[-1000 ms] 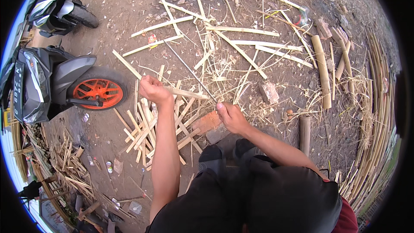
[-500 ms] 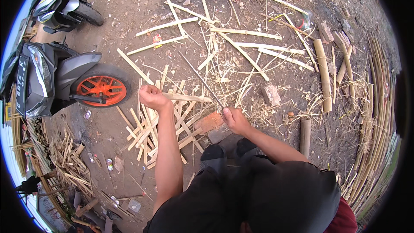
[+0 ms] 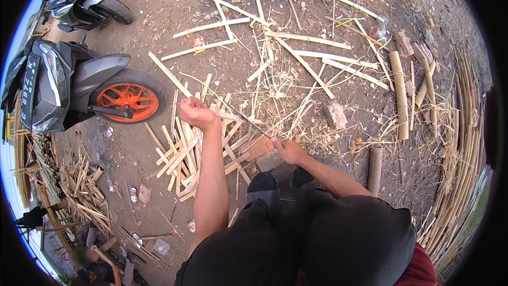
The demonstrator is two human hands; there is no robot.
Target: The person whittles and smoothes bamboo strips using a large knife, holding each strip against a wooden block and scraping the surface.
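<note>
My left hand is closed around one end of a pale bamboo strip, which points right. A long, thin, dark-bladed knife is gripped in my right hand, its blade slanting up and left across the strip. Whether the blade touches the strip, I cannot tell. Just below the blade lies an orange brick, in front of my feet. Under and beside my left forearm is a heap of cut bamboo strips.
Longer strips and curly shavings are scattered ahead. A motorbike with an orange wheel stands at left, another behind it. To the right are a broken brick, thick bamboo pieces and long poles. Someone sits at lower left.
The knife blade has swung down and left, from well above the strip to lying across it. Both hands keep their holds. The whole view has shifted slightly.
</note>
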